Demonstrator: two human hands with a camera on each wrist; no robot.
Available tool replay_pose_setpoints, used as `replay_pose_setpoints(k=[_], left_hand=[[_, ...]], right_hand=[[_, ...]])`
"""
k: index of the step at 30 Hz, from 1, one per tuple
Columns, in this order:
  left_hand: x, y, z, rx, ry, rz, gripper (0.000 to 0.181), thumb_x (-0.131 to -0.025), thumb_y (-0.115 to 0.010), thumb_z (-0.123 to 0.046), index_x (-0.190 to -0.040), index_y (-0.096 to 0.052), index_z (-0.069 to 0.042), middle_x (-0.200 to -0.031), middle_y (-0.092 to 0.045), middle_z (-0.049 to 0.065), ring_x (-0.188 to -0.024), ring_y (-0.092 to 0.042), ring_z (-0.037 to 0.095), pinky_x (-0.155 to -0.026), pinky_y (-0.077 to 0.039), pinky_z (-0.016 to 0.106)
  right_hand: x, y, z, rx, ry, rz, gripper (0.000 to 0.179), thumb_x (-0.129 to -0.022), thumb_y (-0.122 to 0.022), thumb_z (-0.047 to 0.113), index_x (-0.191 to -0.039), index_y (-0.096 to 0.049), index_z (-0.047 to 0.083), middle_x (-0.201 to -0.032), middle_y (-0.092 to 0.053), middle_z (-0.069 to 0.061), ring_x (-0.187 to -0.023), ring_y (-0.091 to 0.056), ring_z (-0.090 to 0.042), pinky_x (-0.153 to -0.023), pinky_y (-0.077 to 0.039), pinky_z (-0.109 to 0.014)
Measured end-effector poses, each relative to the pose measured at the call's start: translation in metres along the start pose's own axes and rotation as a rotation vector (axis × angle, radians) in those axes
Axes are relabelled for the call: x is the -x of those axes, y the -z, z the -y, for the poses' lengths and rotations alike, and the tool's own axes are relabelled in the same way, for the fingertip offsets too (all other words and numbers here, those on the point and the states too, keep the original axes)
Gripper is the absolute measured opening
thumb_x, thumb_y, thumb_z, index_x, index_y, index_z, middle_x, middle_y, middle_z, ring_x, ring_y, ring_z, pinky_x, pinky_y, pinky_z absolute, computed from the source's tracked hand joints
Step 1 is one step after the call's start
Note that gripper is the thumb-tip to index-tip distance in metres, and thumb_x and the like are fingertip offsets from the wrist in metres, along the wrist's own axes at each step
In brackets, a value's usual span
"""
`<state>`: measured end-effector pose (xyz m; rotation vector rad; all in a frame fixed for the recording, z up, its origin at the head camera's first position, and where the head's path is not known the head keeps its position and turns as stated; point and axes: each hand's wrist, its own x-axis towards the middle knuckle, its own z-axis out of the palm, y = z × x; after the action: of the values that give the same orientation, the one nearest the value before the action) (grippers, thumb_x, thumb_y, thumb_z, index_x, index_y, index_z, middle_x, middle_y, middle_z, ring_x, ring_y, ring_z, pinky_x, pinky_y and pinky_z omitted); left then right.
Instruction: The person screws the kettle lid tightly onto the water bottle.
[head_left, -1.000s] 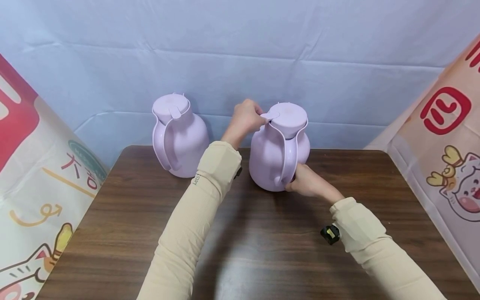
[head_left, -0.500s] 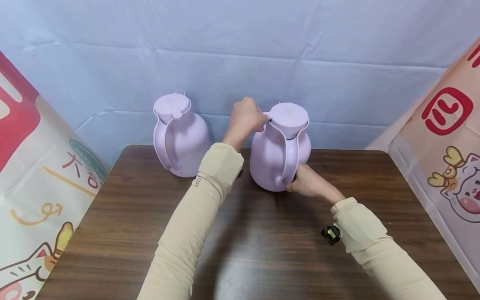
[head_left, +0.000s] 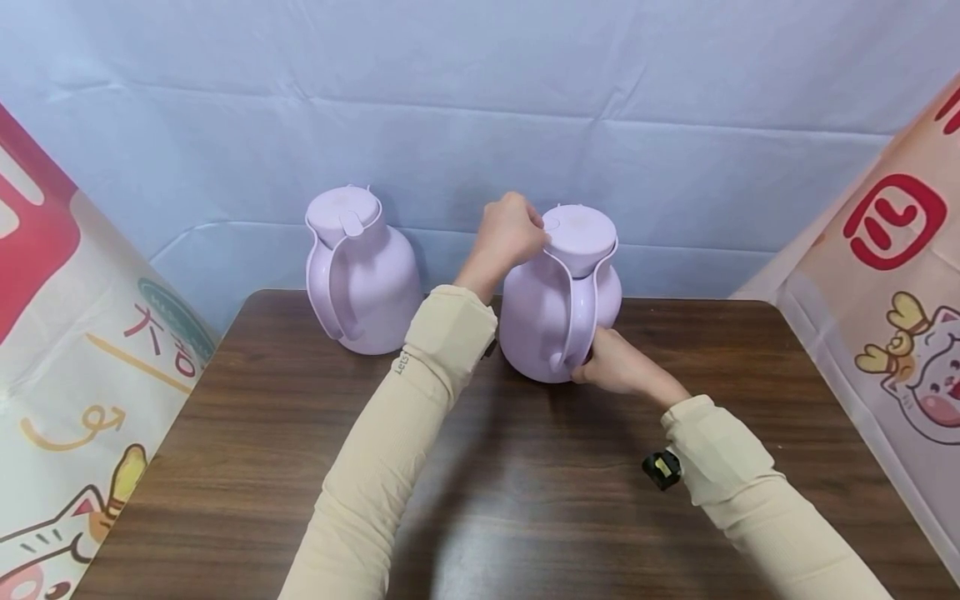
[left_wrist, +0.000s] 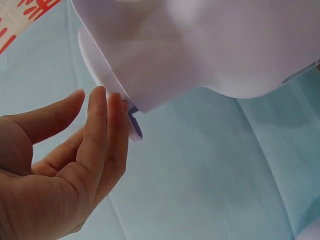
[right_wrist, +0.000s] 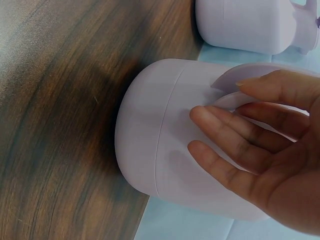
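Two lilac thermos jugs stand upright on the table. At the right jug [head_left: 528, 312], my left hand [head_left: 510, 229] is up beside the lid [head_left: 581, 232]. In the left wrist view, its extended fingers [left_wrist: 97, 125] reach the lid's edge by the small tab [left_wrist: 136, 128], with the thumb standing apart. Lower down, my right hand [head_left: 617, 362] holds the handle [head_left: 581, 312] near its bottom end. The right wrist view puts the thumb [right_wrist: 270, 86] on one side of the handle and the fingers on the other, against the body.
The other jug [head_left: 382, 287] stands to the left, its handle toward the front. Both jugs are near the back edge of the brown wooden table [head_left: 562, 500]. A pale blue cloth [head_left: 450, 100] hangs behind, and printed cloths [head_left: 900, 275] flank both sides.
My left hand has shifted right, up against the lid; its fingers now cover the tab that stuck out in the head view. The right hand and both jugs stay in place.
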<state>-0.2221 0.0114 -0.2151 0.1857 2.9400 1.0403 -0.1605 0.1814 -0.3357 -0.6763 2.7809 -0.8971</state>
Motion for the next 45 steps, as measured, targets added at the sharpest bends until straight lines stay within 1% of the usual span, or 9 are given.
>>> replay_pose_setpoints(k=[6, 11, 17, 22, 24, 27, 29, 32, 45], left_hand=[[-0.001, -0.001, 0.0, -0.001, -0.018, -0.009, 0.008, -0.076, -0.061, -0.007, -0.077, -0.068, -0.009, -0.084, -0.062, -0.001, -0.09, -0.052, 0.018, -0.07, -0.041, 0.023], [-0.001, -0.002, -0.001, 0.019, -0.033, -0.002, 0.026, -0.072, -0.057, 0.0, -0.054, -0.043, -0.011, -0.058, -0.039, -0.001, -0.072, -0.04, 0.016, -0.055, -0.03, 0.021], [-0.002, -0.003, -0.003, 0.037, -0.038, 0.026, 0.034, -0.072, -0.057, 0.002, -0.053, -0.032, -0.011, -0.056, -0.026, -0.001, -0.064, -0.028, 0.014, -0.048, -0.02, 0.02], [-0.004, -0.004, -0.004, 0.026, -0.053, 0.025, 0.035, -0.071, -0.056, 0.004, -0.054, -0.03, -0.011, -0.06, -0.027, -0.001, -0.066, -0.029, 0.014, -0.048, -0.018, 0.02], [-0.005, -0.005, -0.004, 0.014, -0.057, 0.026, 0.031, -0.071, -0.055, 0.004, -0.057, -0.032, -0.01, -0.063, -0.03, 0.0, -0.069, -0.032, 0.015, -0.049, -0.019, 0.021], [-0.007, -0.006, -0.004, -0.002, -0.053, 0.03, 0.011, -0.074, -0.053, 0.002, -0.07, -0.057, -0.006, -0.074, -0.052, 0.0, -0.08, -0.044, 0.016, -0.056, -0.031, 0.019], [-0.008, -0.006, -0.004, -0.005, -0.044, 0.044, 0.023, -0.077, -0.052, 0.001, -0.094, -0.066, -0.007, -0.096, -0.062, 0.001, -0.093, -0.05, 0.017, -0.067, -0.038, 0.019], [-0.009, -0.006, -0.005, -0.005, -0.027, 0.07, 0.042, -0.08, -0.052, -0.001, -0.12, -0.06, -0.011, -0.12, -0.058, -0.001, -0.11, -0.048, 0.018, -0.081, -0.04, 0.021], [-0.009, -0.005, -0.004, -0.01, -0.037, 0.097, 0.047, -0.08, -0.05, -0.001, -0.125, -0.056, -0.013, -0.124, -0.054, 0.002, -0.112, -0.046, 0.018, -0.084, -0.038, 0.023]], right_hand=[[0.0, 0.0, 0.0, 0.001, 0.003, -0.002, 0.034, -0.061, -0.062, -0.004, -0.093, -0.051, -0.003, -0.083, -0.056, -0.011, -0.074, -0.047, -0.025, -0.067, -0.039, -0.037], [0.001, 0.0, 0.0, 0.004, -0.005, -0.002, 0.034, -0.061, -0.063, -0.004, -0.094, -0.051, -0.003, -0.083, -0.056, -0.011, -0.074, -0.048, -0.026, -0.067, -0.04, -0.037], [0.001, 0.001, 0.0, 0.015, -0.012, -0.005, 0.033, -0.062, -0.063, -0.004, -0.093, -0.052, -0.003, -0.083, -0.057, -0.011, -0.075, -0.048, -0.025, -0.068, -0.04, -0.038], [0.0, 0.001, 0.001, 0.014, -0.009, -0.007, 0.033, -0.062, -0.063, -0.004, -0.092, -0.052, -0.003, -0.083, -0.057, -0.012, -0.074, -0.048, -0.025, -0.068, -0.04, -0.038], [0.0, 0.001, 0.001, 0.013, -0.007, -0.009, 0.033, -0.061, -0.063, -0.004, -0.092, -0.052, -0.003, -0.083, -0.057, -0.012, -0.074, -0.048, -0.025, -0.068, -0.04, -0.038], [0.0, 0.001, 0.001, 0.018, -0.006, -0.012, 0.033, -0.061, -0.063, -0.004, -0.092, -0.052, -0.003, -0.083, -0.057, -0.012, -0.074, -0.048, -0.025, -0.068, -0.04, -0.038], [0.0, 0.001, 0.001, 0.018, -0.009, -0.011, 0.033, -0.061, -0.063, -0.004, -0.092, -0.052, -0.003, -0.083, -0.057, -0.012, -0.074, -0.048, -0.025, -0.068, -0.04, -0.038], [-0.001, 0.0, 0.0, 0.016, -0.012, -0.009, 0.033, -0.061, -0.063, -0.004, -0.092, -0.052, -0.003, -0.082, -0.057, -0.011, -0.074, -0.048, -0.025, -0.068, -0.04, -0.038], [-0.002, -0.001, -0.001, 0.006, -0.007, 0.004, 0.035, -0.062, -0.063, -0.003, -0.095, -0.051, -0.004, -0.086, -0.057, -0.013, -0.076, -0.047, -0.026, -0.068, -0.04, -0.038]])
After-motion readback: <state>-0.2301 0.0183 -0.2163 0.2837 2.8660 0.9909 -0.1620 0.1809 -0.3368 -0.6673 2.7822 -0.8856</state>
